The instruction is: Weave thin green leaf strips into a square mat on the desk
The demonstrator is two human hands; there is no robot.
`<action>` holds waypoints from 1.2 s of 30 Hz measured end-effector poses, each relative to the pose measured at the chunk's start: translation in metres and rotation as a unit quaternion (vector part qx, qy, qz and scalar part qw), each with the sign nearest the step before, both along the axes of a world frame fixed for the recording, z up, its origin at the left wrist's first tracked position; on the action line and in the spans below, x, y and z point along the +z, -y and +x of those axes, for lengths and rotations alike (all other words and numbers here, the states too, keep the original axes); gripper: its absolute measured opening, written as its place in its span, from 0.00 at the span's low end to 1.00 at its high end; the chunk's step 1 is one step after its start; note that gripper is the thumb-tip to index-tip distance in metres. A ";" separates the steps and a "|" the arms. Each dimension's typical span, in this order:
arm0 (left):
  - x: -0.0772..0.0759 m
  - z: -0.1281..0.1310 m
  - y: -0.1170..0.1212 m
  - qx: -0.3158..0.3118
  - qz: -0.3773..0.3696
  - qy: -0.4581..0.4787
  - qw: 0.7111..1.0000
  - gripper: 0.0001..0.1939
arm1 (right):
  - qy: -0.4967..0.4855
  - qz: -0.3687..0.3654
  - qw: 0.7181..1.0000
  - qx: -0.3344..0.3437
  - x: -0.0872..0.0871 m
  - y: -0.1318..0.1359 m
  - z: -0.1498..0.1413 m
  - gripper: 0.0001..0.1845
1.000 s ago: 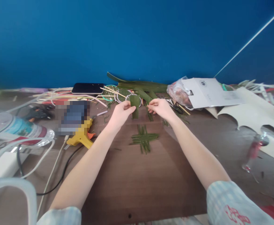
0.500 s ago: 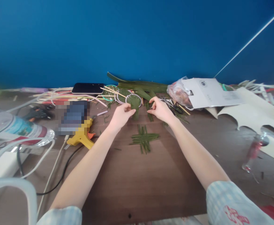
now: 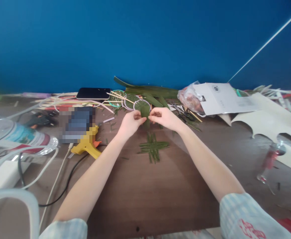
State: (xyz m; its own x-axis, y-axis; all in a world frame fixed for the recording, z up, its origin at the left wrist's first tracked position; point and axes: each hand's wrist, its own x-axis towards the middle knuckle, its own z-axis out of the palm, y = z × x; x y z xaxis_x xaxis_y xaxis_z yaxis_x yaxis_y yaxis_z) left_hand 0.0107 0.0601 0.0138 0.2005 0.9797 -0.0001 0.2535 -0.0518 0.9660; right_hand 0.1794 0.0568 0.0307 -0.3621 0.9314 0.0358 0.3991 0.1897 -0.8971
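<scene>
To the left of the woven leaf cross [image 3: 153, 146], and well apart from it, a yellow tool [image 3: 87, 146] lies on the table [image 3: 147, 202]. Beyond the cross and a little to its left is the left hand [image 3: 130, 124]; its grip is closed, with the thumb and the forefinger pinching the left edge of a leaf piece [image 3: 144, 111]. This leaf piece is held up just beyond the cross, in front of a round rim [image 3: 149, 103]. It should be very light, flat and flexible, easy to bend but also easy to split along its length, so a soft pinch at the side edges seems the best hold; a smooth surface may slip a little. The cross itself, made of narrow strips, is probably more delicate: I would lift it from below its middle, because one pulled end could loosen the weave. Beyond the cross and to its right is the right hand [image 3: 166, 118], with thumb and fingertips at the right edge of the leaf piece; from this view I cannot tell if this grip is clamped on it or only beside it. Farther to the right of the cross lies a white card [image 3: 225, 101].
</scene>
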 end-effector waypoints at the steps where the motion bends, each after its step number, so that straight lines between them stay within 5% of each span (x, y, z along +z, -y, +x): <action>1: 0.000 0.000 0.000 0.000 0.004 -0.003 1.000 0.07 | 0.000 0.003 1.000 0.001 -0.001 0.000 0.000 0.06; 15: 0.006 0.002 0.004 -0.036 0.046 -0.023 0.998 0.06 | 0.061 0.066 0.995 -0.038 -0.004 -0.003 0.004 0.03; 23: 0.012 0.001 0.004 0.001 0.014 0.045 0.999 0.05 | 0.181 0.075 0.976 -0.093 -0.021 -0.016 0.023 0.03; 29: 0.007 0.001 0.002 0.018 0.021 0.012 1.000 0.06 | 0.226 0.099 0.962 -0.119 -0.023 -0.016 0.025 0.10; 33: 0.005 0.001 0.002 0.030 0.019 -0.002 0.999 0.08 | 0.214 0.091 0.962 -0.146 -0.017 -0.014 0.024 0.16; 36: 0.003 0.000 0.001 0.025 0.031 -0.026 0.999 0.08 | 0.138 0.066 0.982 -0.111 -0.008 -0.010 0.018 0.05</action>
